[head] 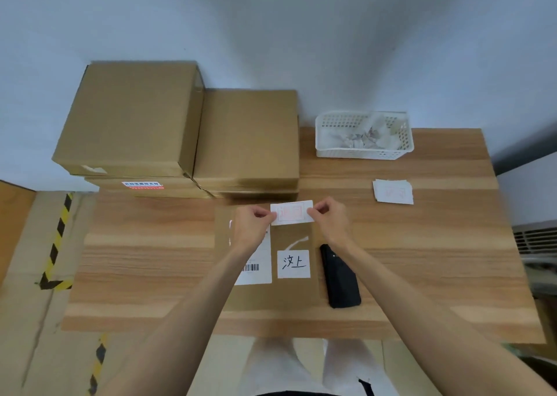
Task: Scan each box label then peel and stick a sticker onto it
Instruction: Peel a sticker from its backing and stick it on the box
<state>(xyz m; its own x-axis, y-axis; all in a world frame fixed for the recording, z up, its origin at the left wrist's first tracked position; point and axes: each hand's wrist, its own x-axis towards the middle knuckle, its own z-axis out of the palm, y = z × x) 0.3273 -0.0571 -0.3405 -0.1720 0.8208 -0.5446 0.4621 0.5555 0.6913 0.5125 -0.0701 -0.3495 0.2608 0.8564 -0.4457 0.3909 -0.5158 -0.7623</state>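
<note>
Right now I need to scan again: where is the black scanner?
In the head view, the black scanner lies on the table beside the flat box, under the right hand.

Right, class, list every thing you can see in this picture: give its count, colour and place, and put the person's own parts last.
sticker: one, white with red print, pinched at both ends above the box
flat box: one, brown, on the table under the hands
shipping label: one, white with barcode, on the flat box, left part
handwritten label: one, white with black writing, on the flat box
scanner: one, black, lying right of the flat box
stacked boxes: several, brown, far left of the table
basket: one, white, far right, holding crumpled paper
sticker pile: one, white, right of centre
table: one, wood
left hand: one, pinches the sticker
right hand: one, pinches the sticker
</note>
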